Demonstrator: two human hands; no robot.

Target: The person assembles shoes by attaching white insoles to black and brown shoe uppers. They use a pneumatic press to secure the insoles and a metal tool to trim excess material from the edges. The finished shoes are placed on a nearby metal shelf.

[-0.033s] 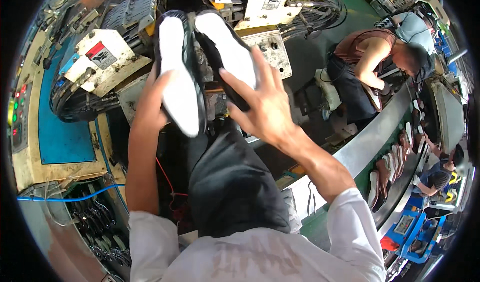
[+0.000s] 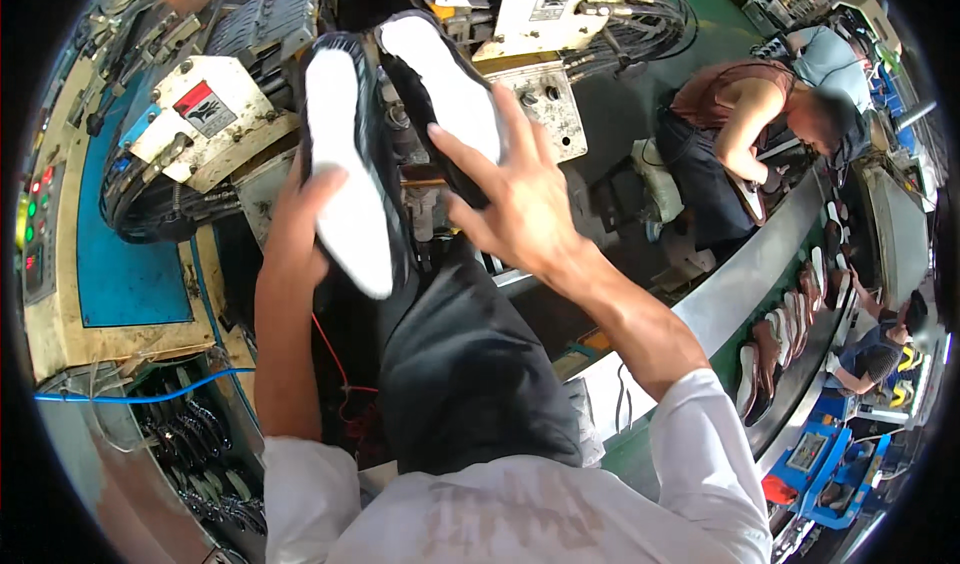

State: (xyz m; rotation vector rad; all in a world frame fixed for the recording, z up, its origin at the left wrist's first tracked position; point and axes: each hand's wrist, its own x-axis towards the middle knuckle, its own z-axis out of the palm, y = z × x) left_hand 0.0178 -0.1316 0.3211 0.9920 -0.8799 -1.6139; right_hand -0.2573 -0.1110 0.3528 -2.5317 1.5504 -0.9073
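Note:
A black shoe, its white underside up, lies in my left hand. The thumb rests on the white surface; the other fingers pass behind the shoe's outer side and are mostly hidden. Beside it, to the right, is a second black shoe, also white side up. My right hand straddles its near end, with the fingers spread along both edges. Part of that end is hidden under the hand. The far ends of both shoes point at the machine in front of me.
Cream machine heads with hoses flank the shoes. At left stands a control panel, with a rack of dark shoes below. A conveyor and a row of shoes run along the right. A co-worker bends over there.
The left shoe has shifted toward me and slightly left, its toe dropping away from the other one. The right shoe and my right hand have moved slightly left.

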